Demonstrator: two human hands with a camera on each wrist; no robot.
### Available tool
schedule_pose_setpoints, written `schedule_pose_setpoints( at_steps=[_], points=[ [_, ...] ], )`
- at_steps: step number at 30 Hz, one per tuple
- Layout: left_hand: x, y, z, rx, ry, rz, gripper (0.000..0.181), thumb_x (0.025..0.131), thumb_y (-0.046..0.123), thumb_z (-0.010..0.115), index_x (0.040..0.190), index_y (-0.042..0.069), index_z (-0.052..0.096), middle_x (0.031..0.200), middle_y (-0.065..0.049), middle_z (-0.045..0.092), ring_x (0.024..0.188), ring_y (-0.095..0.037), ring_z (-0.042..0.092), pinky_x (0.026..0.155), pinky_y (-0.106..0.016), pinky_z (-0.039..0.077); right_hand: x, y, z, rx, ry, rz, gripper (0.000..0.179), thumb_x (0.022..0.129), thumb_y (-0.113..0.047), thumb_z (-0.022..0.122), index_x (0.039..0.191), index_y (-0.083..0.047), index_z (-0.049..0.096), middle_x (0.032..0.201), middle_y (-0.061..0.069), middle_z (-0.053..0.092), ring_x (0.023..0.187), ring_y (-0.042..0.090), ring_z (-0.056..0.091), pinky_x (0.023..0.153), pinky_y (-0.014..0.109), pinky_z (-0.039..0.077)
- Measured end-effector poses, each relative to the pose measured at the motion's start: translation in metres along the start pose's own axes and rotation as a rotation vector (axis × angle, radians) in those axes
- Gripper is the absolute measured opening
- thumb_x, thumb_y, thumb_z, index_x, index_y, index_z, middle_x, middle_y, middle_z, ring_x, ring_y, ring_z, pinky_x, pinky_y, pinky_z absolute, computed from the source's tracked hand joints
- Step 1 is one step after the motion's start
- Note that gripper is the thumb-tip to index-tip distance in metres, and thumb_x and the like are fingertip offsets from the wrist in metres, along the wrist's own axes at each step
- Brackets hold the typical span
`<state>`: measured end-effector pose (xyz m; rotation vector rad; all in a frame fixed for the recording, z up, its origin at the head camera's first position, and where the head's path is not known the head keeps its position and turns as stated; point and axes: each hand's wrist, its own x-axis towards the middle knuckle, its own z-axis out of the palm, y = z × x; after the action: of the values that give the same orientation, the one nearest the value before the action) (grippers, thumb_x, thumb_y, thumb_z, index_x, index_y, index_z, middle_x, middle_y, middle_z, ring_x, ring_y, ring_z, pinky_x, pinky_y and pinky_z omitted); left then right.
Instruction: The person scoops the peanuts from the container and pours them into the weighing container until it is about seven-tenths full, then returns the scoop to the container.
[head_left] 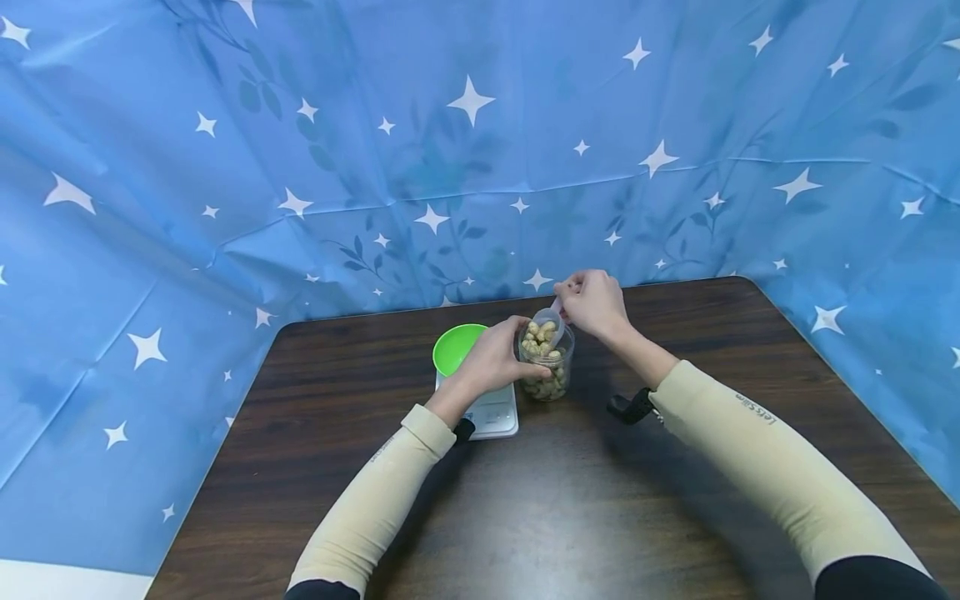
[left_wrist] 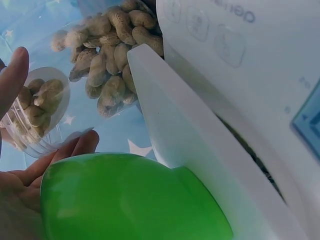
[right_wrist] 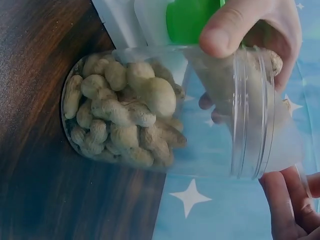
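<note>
A clear plastic jar (right_wrist: 210,155) stands on the table, its lower part filled with unshelled peanuts (right_wrist: 120,112). My left hand (head_left: 489,360) grips the jar near its rim, thumb on one side and fingers on the other. Above the mouth, my right hand (head_left: 596,305) pinches the handle of a translucent white scoop (head_left: 546,316). The scoop reaches down into the jar's mouth with several peanuts (left_wrist: 47,97) in it. Close beside the left hand is a bright green bowl (head_left: 456,348), on a white kitchen scale (head_left: 497,418).
The dark wood-grain table (head_left: 570,517) ends just behind the jar and bowl. A blue curtain (head_left: 420,167) with white stars hangs behind it. A black wrist strap (head_left: 632,406) shows below the right forearm.
</note>
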<state>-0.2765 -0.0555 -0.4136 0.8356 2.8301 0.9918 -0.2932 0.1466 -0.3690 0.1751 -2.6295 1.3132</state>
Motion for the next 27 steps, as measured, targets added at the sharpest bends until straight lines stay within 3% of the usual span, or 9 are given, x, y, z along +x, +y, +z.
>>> schedule_pose_setpoints(
  at_steps=[5,14,27],
  points=[
    [0.000,-0.001,0.000,0.003,-0.008,-0.003,0.086,0.079,0.044,0.090,0.145,0.005,0.050,0.132,-0.007,0.062,0.113,-0.019,0.063,0.093,-0.035,0.052,0.002,0.004,-0.003,0.116,-0.048,0.104,0.031,0.108,-0.025,0.056,0.103,0.001,0.073,0.081,0.012,0.073,0.071,0.022,0.074,0.063,0.033,0.060],
    [0.000,-0.002,0.001,-0.004,-0.003,-0.010,0.086,0.079,0.042,0.091,0.145,0.005,0.050,0.133,-0.008,0.062,0.116,-0.020,0.062,0.095,-0.036,0.052,0.005,0.006,-0.010,0.233,0.009,0.135,0.028,0.106,-0.019,0.057,0.106,0.007,0.070,0.085,0.018,0.073,0.071,0.020,0.073,0.073,0.041,0.061],
    [0.000,0.000,-0.001,0.000,-0.007,-0.022,0.088,0.078,0.043,0.091,0.145,0.005,0.050,0.135,-0.008,0.062,0.117,-0.020,0.062,0.096,-0.036,0.051,0.011,0.016,-0.022,0.393,0.076,0.216,0.031,0.106,-0.017,0.058,0.114,0.013,0.066,0.078,0.007,0.072,0.061,0.009,0.069,0.064,0.028,0.060]
  ],
)
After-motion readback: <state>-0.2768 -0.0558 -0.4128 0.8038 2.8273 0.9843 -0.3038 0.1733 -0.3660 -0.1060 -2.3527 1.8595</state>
